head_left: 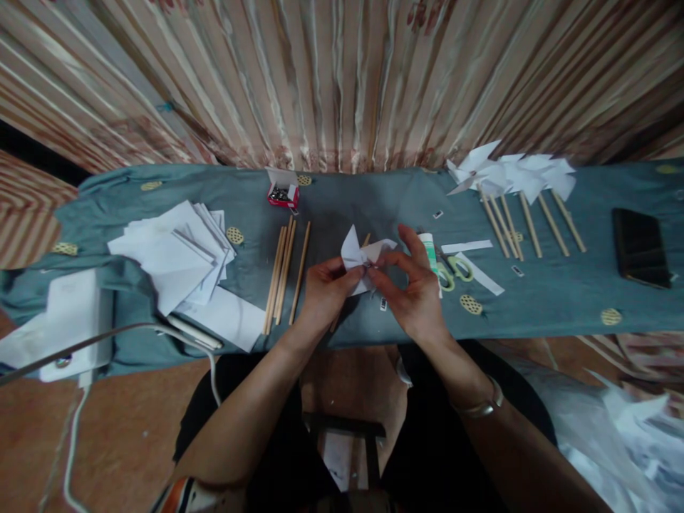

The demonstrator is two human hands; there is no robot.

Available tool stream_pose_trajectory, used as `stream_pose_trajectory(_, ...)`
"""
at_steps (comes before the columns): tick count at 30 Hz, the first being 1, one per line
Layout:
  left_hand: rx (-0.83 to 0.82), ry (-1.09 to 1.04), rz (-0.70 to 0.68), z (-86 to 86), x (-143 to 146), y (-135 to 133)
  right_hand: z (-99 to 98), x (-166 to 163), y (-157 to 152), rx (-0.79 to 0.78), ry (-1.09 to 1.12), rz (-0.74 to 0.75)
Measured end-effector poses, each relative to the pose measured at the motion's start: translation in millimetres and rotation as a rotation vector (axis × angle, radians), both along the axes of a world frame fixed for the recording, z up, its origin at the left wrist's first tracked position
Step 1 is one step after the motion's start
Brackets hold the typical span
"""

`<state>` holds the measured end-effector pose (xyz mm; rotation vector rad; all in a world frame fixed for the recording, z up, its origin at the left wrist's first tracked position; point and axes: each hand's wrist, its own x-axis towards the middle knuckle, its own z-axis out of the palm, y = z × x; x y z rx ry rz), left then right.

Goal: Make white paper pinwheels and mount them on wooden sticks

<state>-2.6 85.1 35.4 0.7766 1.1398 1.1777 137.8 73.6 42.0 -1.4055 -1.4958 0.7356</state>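
Both hands meet at the middle of a blue-grey cloth-covered table (374,199) over a white paper pinwheel (357,255). My left hand (325,291) pinches its folded centre from the left. My right hand (412,285) pinches the same centre from the right, fingers pressed together on the paper. A wooden stick (366,241) pokes out behind the pinwheel. To the left of my left hand lie several loose wooden sticks (283,274).
A stack of white paper squares (171,256) lies at left. A small red box of pins (283,194) sits at the back. A glue stick (429,249) and green-handled scissors (454,271) lie right of my hands. Finished pinwheels on sticks (513,192) and a black wallet (640,246) are at right.
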Motion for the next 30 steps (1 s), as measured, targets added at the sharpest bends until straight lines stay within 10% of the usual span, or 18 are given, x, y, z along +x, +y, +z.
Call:
stream_pose_trajectory(21, -0.021, -0.097, 0.073, -5.7, -8, 5, 2.1, 27, 1, 0.051, -0.123, 0.046)
stream_pose_trajectory(30, 0.065, 0.144, 0.044, 3.1, 2, 3, 28.3, 8, 11, -0.269, 0.388, 0.062)
